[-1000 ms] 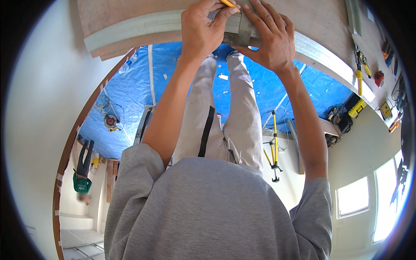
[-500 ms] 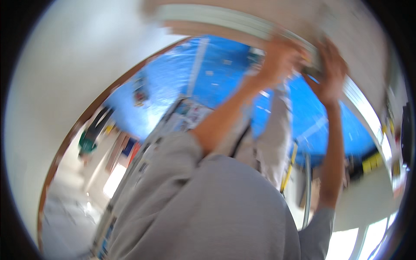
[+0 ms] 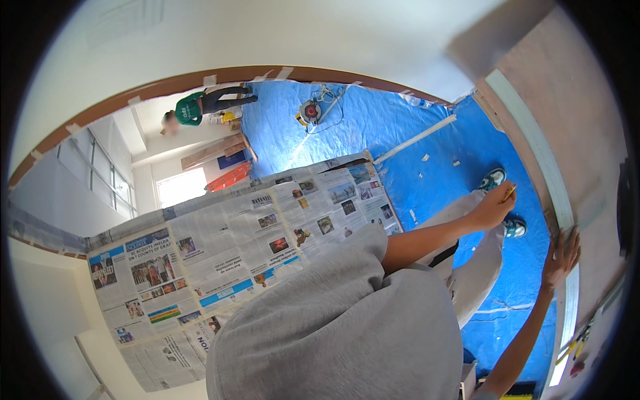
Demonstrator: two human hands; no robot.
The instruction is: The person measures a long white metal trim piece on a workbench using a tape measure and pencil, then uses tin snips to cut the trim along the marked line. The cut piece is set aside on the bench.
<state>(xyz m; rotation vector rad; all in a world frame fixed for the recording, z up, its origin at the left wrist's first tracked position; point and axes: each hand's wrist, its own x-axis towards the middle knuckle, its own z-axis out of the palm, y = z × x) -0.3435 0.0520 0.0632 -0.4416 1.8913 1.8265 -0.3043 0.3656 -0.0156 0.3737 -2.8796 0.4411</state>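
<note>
My left hand (image 3: 492,209) is closed around a short yellow pencil (image 3: 510,193), whose end pokes out past the fingers. It hangs in the air over my legs, apart from the board beside it. My right hand (image 3: 560,261) lies with fingers spread against a long pale green strip (image 3: 533,143). This strip runs along a light brown wooden panel (image 3: 580,113), with a bare wood edge on its inner side. My right palm is partly turned from view.
Blue sheeting (image 3: 420,167) covers the floor below. A newspaper-covered surface (image 3: 247,233) stands to my left. Farther off are a circular power saw (image 3: 309,113) with a cord, a white strip (image 3: 417,138) on the sheeting, and a person in a green shirt (image 3: 189,110).
The view has swung round and sharpened from a blur. My hands, close together at the strip before, are now apart. My left hand has come away; my right stays at the strip.
</note>
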